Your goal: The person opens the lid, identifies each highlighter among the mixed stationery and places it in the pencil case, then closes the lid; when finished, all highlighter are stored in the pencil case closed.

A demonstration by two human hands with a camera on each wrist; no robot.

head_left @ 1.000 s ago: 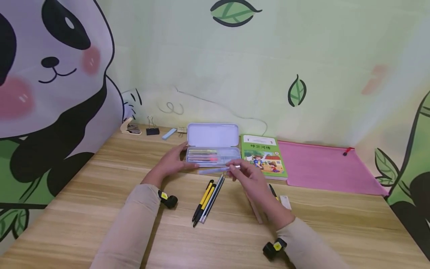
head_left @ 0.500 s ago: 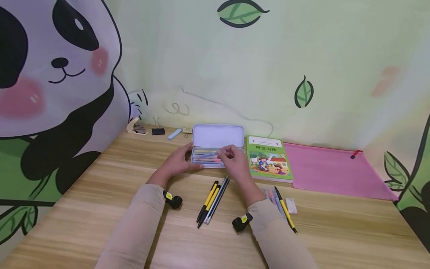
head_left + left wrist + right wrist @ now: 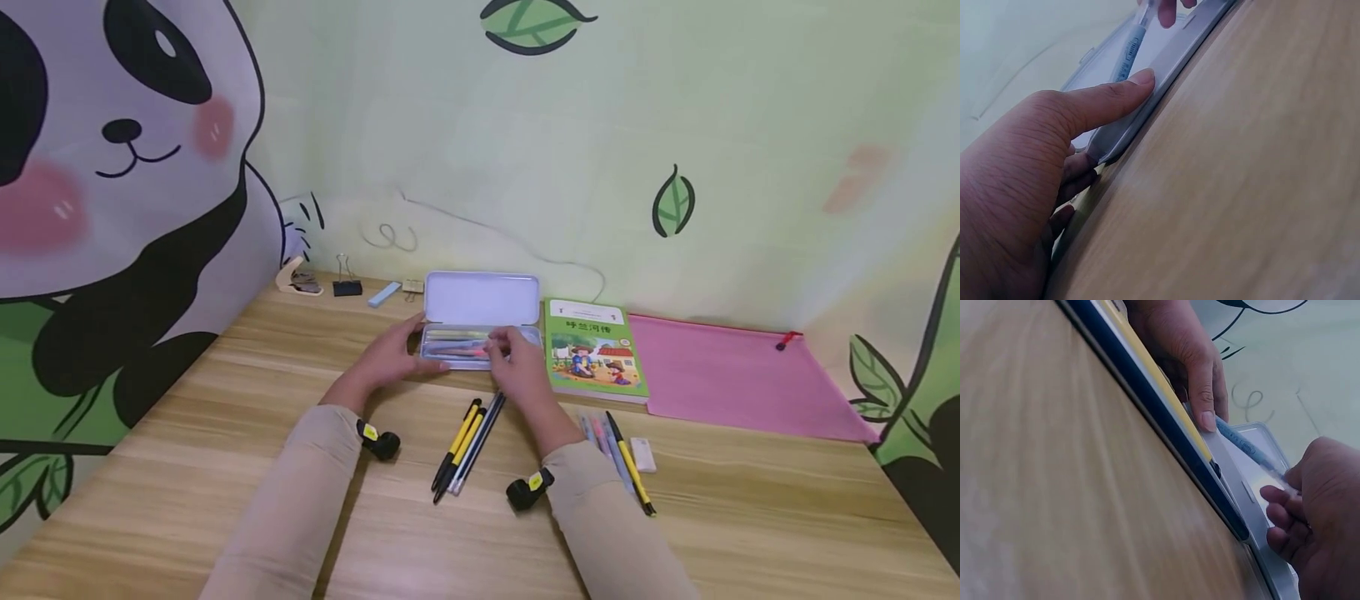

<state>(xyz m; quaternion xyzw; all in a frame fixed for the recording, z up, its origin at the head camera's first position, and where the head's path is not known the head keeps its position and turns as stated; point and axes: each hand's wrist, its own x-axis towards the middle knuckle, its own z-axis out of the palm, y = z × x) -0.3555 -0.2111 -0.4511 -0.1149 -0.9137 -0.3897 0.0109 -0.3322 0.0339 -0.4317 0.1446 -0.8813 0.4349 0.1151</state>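
A pale tin pencil case (image 3: 482, 297) stands with its lid up against the wall, several pens lying inside. My left hand (image 3: 384, 358) holds the case's left end, thumb (image 3: 1119, 100) over the front edge and fingers around the side. Above the tray, my right hand (image 3: 521, 375) pinches a blue pen (image 3: 1244, 442) by its clear end; its blue end dips into the tray near the left thumb. Just in front of the case lie two yellow-and-black pens (image 3: 463, 439) beside dark pencils (image 3: 480, 443).
Right of the case are a green book (image 3: 596, 350) and a pink zip pouch (image 3: 750, 379). Several pens (image 3: 611, 442), one yellow and black, lie by a white eraser (image 3: 642, 455). A black binder clip (image 3: 347, 288) and a blue strip (image 3: 385, 294) sit at the back left.
My right hand has carried the blue pen from in front of the case to over its tray, the arm swinging left. My left hand keeps its hold on the case.
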